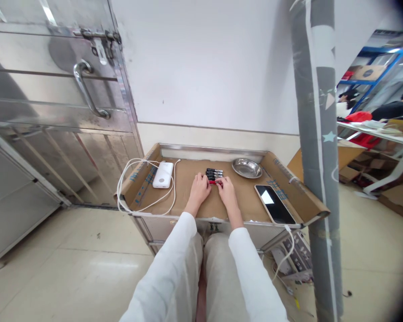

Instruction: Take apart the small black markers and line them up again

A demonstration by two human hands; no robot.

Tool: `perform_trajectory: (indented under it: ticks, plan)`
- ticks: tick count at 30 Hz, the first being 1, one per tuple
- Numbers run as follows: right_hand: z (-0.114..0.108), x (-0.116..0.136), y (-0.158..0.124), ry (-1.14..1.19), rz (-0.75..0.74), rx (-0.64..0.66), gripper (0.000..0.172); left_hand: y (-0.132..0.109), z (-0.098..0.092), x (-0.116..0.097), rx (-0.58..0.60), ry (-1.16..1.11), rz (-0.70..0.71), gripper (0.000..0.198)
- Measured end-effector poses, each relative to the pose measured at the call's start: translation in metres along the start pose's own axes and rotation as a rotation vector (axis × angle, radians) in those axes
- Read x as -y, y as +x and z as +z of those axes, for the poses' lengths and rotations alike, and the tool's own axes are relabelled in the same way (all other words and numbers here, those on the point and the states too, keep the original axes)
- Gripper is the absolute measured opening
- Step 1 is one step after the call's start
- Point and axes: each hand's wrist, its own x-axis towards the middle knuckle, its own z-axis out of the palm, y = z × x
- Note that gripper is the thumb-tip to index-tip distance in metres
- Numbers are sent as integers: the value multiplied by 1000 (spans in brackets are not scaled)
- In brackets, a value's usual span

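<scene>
Between my hands a small red pen (213,182) lies crosswise on the cardboard-covered table (188,167). My left hand (200,188) has its fingers closed at the pen's left end. At the right end, my right hand (226,190) pinches it with bent fingers. Just beyond the red pen, several black pens (214,173) lie side by side in a neat stack of rows. Fingers partly cover both ends of the red pen.
A white power bank (163,175) with a looped white cable (173,197) lies left. A round metal dish (247,168) and a phone (274,204) are on the right. Folded cardboard edges the table. A wrapped grey pillar (319,156) stands right; a metal door (60,80) is left.
</scene>
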Motion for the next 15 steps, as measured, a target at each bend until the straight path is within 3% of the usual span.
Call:
perform_trajectory:
  ticks: [5, 9, 15]
  plan:
    - [-2, 7, 0, 5, 24, -55, 21, -1, 0, 2, -119, 45, -102, 5]
    - [-7, 12, 1, -84, 79, -177, 26, -3, -1, 2, -210, 77, -217, 7]
    - [-5, 2, 2, -223, 145, -274, 24, -3, 7, 7, -194, 81, -308, 20]
